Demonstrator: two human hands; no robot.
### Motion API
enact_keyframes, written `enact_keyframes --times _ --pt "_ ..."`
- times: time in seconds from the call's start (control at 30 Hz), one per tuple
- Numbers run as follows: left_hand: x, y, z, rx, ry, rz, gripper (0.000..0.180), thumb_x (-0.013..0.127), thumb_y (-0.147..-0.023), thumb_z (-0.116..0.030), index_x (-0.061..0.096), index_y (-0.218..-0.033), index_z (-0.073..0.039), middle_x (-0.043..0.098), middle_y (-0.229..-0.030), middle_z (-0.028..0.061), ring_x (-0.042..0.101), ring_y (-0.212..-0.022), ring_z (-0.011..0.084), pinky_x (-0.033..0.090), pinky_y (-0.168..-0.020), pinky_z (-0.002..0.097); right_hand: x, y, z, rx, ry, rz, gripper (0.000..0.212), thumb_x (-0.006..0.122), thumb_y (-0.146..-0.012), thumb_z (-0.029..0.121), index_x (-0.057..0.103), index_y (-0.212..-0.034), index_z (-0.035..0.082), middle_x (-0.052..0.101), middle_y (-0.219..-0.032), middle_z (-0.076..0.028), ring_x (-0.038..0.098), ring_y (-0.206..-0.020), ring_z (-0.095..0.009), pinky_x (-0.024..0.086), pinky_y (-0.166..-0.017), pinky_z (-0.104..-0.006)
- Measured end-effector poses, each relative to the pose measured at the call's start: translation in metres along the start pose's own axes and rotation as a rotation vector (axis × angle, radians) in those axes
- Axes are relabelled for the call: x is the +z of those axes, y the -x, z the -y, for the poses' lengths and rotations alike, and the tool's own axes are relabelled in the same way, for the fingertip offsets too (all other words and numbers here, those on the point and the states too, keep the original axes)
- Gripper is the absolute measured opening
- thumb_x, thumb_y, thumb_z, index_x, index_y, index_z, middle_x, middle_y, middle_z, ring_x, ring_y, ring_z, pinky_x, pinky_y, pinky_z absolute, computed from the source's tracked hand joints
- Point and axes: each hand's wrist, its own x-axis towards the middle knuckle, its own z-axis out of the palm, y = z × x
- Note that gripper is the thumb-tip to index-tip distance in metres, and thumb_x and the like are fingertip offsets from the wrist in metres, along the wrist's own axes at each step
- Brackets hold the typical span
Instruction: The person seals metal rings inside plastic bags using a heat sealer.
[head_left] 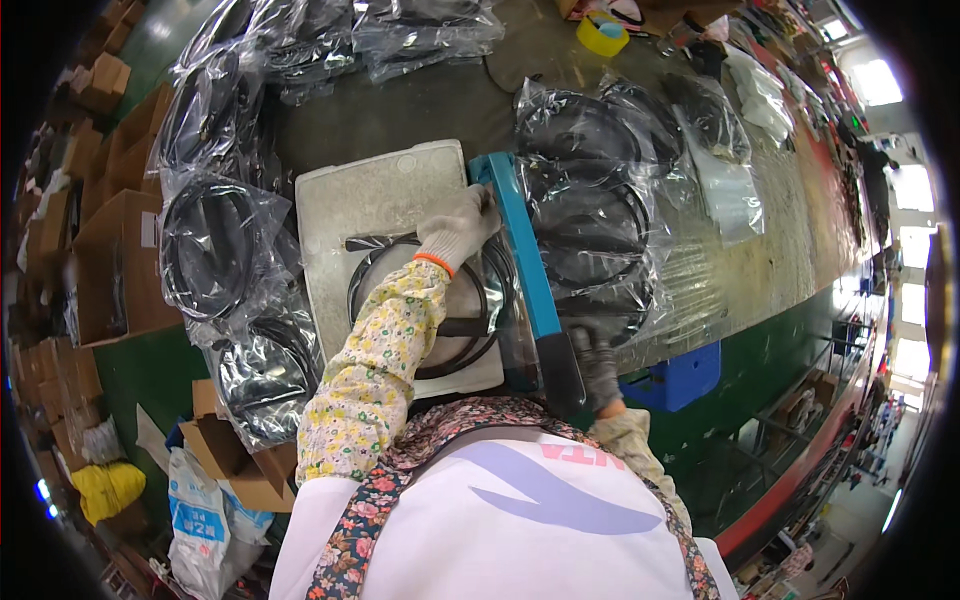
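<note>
A black coiled hose [365, 300] lies in a clear plastic bag [520, 345] on a pale, worn board [335, 205]. Along the bag's right side runs a long blue bag sealer [530, 255] with a black handle [562, 372] toward me. My left hand [462, 225], in a whitish knit glove, has its fingers curled at the bag's edge against the sealer's far half; the fingertips are partly hidden. Just right of the handle is my right hand [598, 378] in a dark grey glove, its fingers stretched forward beside the bagged hoses.
Bagged black hoses [215, 245] line the left side; more bagged hoses [590, 215] lie right of the sealer. A yellow tape roll [602, 35] sits at the far side. Cardboard boxes [130, 265] stand at left, and a blue bin [685, 378] is below the table's right edge.
</note>
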Motion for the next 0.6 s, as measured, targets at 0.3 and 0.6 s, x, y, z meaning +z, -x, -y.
enact_keyframes --times 0.3,0.6 --pt "0.011 -0.024 0.015 -0.186 -0.027 0.036 0.048 0.052 -0.09 -0.038 0.059 -0.127 -0.009 0.064 -0.121 0.0172 0.06 -0.114 0.0336 0.046 -0.097 0.0423 0.078 0.017 0.061 -0.762 1.524 -0.081 0.064 0.06 -0.083 0.022 0.043 -0.143 0.007 0.046 -0.144 -0.013 0.043 -0.133 -0.03 0.034 -0.107 -0.0466" --pt "-0.006 0.006 0.021 0.012 -0.209 -0.07 0.055 0.053 -0.091 -0.043 0.052 -0.134 -0.009 0.06 -0.129 0.0147 0.055 -0.121 0.0356 0.043 -0.102 0.0448 0.082 -0.002 0.025 -0.718 1.231 -0.263 0.055 0.061 -0.084 0.023 0.051 -0.137 0.013 0.053 -0.137 -0.009 0.052 -0.121 -0.034 0.042 -0.099 -0.0464"
